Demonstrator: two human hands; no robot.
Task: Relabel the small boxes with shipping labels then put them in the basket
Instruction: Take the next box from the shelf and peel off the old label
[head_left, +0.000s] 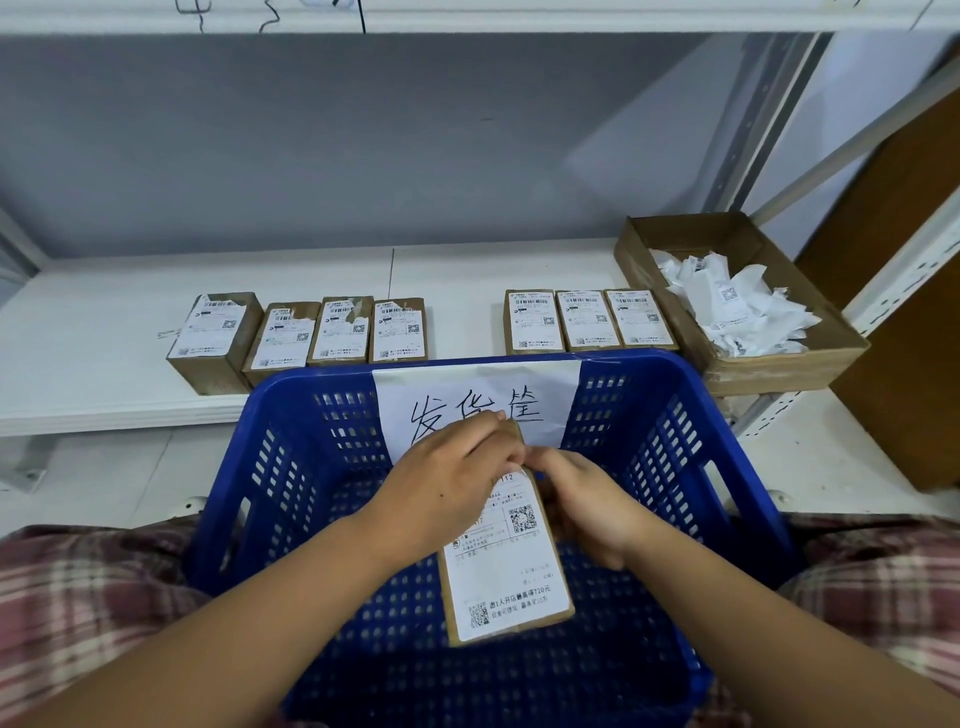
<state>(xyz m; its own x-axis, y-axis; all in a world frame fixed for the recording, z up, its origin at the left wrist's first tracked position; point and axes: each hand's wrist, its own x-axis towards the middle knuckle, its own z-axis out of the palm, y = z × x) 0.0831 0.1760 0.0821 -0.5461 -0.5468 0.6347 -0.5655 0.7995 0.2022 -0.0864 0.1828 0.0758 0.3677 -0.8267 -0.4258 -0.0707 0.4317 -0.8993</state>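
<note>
A person holds a small box (506, 561) above the blue basket (649, 415), its white shipping label (524, 587) facing up. The left hand (447, 483) curls over the box's far end, and the right hand (587, 504) grips its right side. Beyond the basket, seven labelled boxes (534, 321) line a white shelf (457, 275). A cardboard tray (769, 371) of torn label scraps (737, 306) sits beyond the basket's right corner.

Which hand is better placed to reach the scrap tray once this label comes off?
Right, probably. The scrap tray sits far to the right, on the same side as the right hand; the left hand would have to cross over the held box.
</note>
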